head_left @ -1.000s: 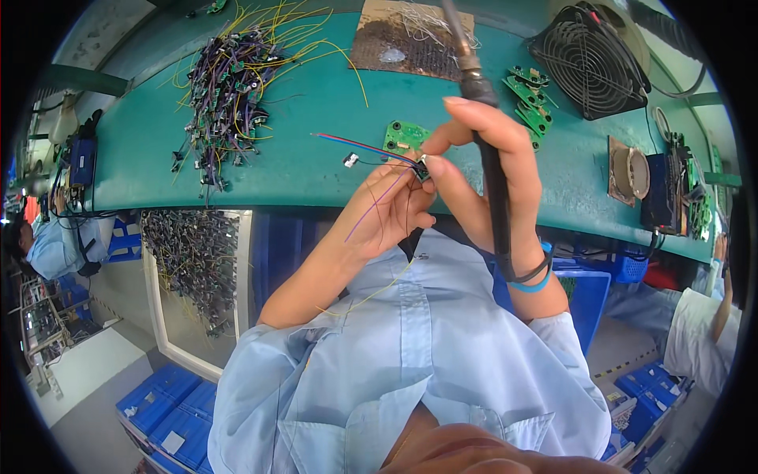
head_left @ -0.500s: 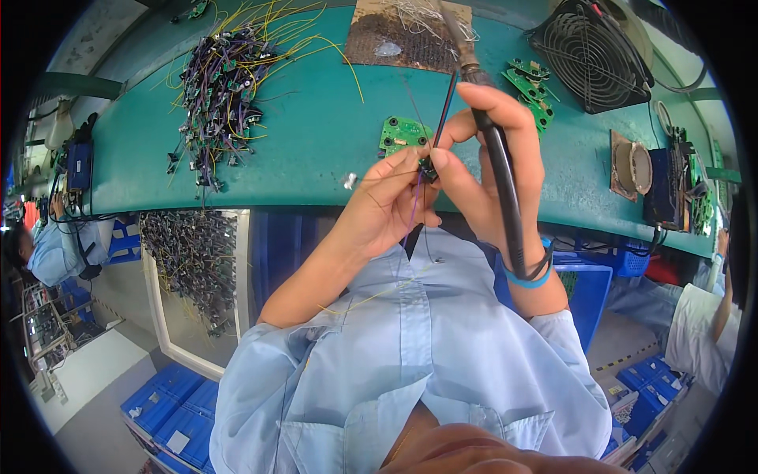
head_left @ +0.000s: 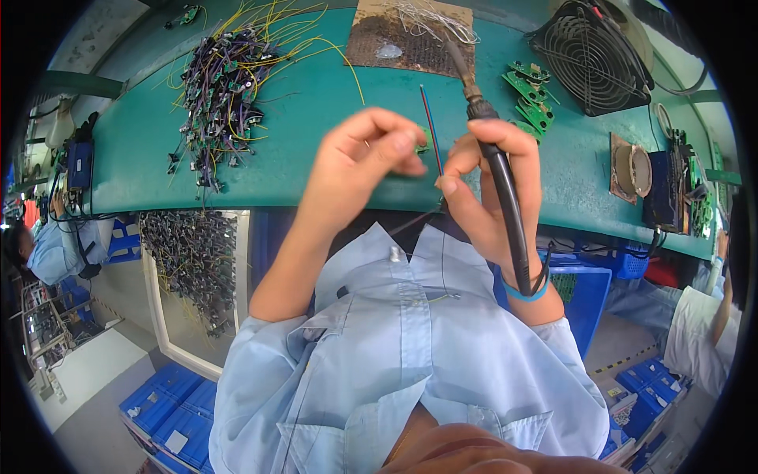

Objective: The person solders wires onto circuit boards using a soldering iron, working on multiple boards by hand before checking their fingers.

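Observation:
My right hand (head_left: 497,197) is closed round the black handle of a soldering iron (head_left: 505,209), whose metal tip points toward the back of the bench. Its thumb and forefinger also pinch a thin bundle of wires (head_left: 430,122), red, blue and dark, standing up above the fingertips. Below that pinch hangs a small dark part (head_left: 442,205) with thin leads trailing over my shirt. My left hand (head_left: 355,162) is raised beside the wires, apart from them, fingers loosely curled and slightly blurred, with nothing visible in them. Behind its fingertips a green circuit board (head_left: 425,141) is mostly hidden.
A heap of small wired boards (head_left: 225,95) lies on the green bench (head_left: 316,150) at left. At the back is a brown scorched board (head_left: 371,47) with pale wire strands. Green circuit boards (head_left: 533,103), a black fan (head_left: 588,59) and a solder reel (head_left: 632,168) are at right.
My left hand has let go of the small wired part and moved up and left. My right hand has lowered slightly, keeping the soldering iron and wires; the iron's tip has come down from the back.

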Available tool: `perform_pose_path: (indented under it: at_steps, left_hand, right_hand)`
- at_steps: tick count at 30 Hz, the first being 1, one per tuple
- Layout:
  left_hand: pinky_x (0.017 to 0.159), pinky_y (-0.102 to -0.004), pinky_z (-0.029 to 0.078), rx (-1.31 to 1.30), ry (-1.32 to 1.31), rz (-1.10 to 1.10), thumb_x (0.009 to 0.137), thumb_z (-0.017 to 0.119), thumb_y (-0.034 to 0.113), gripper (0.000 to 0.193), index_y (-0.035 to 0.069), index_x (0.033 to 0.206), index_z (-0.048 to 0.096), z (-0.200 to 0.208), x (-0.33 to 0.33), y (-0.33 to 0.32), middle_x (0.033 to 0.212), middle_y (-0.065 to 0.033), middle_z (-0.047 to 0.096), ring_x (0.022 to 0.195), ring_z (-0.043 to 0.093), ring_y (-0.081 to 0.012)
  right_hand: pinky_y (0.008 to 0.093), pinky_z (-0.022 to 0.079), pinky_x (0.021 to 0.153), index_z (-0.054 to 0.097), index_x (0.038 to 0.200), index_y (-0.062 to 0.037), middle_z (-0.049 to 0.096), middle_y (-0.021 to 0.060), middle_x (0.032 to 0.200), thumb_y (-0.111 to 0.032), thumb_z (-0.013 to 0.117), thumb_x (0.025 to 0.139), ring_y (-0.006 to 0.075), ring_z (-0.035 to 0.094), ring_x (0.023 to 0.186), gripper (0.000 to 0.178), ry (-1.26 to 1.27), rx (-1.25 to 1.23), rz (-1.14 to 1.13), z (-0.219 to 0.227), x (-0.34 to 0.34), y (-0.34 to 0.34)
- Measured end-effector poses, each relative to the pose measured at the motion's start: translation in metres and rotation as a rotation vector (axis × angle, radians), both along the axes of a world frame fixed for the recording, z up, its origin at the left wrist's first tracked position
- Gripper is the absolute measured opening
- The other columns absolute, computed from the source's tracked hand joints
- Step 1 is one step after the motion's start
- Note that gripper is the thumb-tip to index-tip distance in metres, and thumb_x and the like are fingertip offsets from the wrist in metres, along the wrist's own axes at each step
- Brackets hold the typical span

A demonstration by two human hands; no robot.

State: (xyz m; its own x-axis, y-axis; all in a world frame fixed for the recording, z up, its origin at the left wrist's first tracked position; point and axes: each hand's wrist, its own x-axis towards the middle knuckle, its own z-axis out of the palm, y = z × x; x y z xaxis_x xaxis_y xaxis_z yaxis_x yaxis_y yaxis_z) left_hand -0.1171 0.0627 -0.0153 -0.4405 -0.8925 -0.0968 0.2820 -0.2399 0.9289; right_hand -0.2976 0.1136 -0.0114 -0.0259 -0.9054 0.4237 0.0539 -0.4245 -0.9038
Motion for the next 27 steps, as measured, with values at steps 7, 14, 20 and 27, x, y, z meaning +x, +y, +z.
perform_pose_path:
  at_steps: [7, 14, 20, 27]
  left_hand:
    - [0.084, -0.0265, 0.057, -0.302, 0.042, 0.098, 0.099, 0.072, 0.010, 0.012, 0.000, 0.105, 0.068, 0.012, -0.005, -0.013, 0.097, -0.0059, 0.069, 0.088, 0.064, -0.0122]
    - [0.079, -0.0237, 0.054, -0.255, 0.117, 0.067, 0.098, 0.072, 0.008, 0.009, 0.000, 0.102, 0.068, 0.012, -0.009, -0.005, 0.096, -0.0051, 0.069, 0.083, 0.062, -0.0111]
    - [0.074, -0.0216, 0.051, -0.114, 0.122, 0.040, 0.098, 0.072, 0.007, 0.007, 0.001, 0.098, 0.068, 0.018, -0.008, 0.013, 0.093, -0.0033, 0.068, 0.078, 0.059, -0.0098]
    - [0.069, -0.0195, 0.046, -0.188, -0.050, 0.068, 0.098, 0.071, 0.005, 0.005, 0.003, 0.095, 0.068, 0.020, -0.008, 0.022, 0.088, -0.0008, 0.063, 0.074, 0.054, -0.0079]
  right_hand:
    - [0.0287, 0.049, 0.080, 0.047, 0.137, -0.0004, 0.062, 0.0072, 0.087, 0.009, 0.067, 0.085, 0.0148, 0.057, 0.077, 0.056, 0.391, -0.153, -0.103, 0.000, 0.000, 0.007]
    - [0.0289, 0.049, 0.080, 0.047, 0.138, 0.0006, 0.062, 0.0078, 0.089, 0.008, 0.067, 0.086, 0.0164, 0.060, 0.079, 0.057, 0.356, -0.109, -0.133, -0.004, -0.001, 0.009]
    - [0.0275, 0.049, 0.082, 0.049, 0.140, 0.0002, 0.065, 0.0071, 0.091, 0.006, 0.070, 0.085, 0.0153, 0.062, 0.080, 0.059, 0.045, 0.014, -0.148, 0.013, -0.004, 0.003]
    - [0.0262, 0.048, 0.085, 0.051, 0.141, -0.0011, 0.068, 0.0050, 0.089, 0.005, 0.072, 0.084, 0.0125, 0.062, 0.078, 0.061, 0.003, -0.008, -0.158, 0.017, 0.002, -0.001]
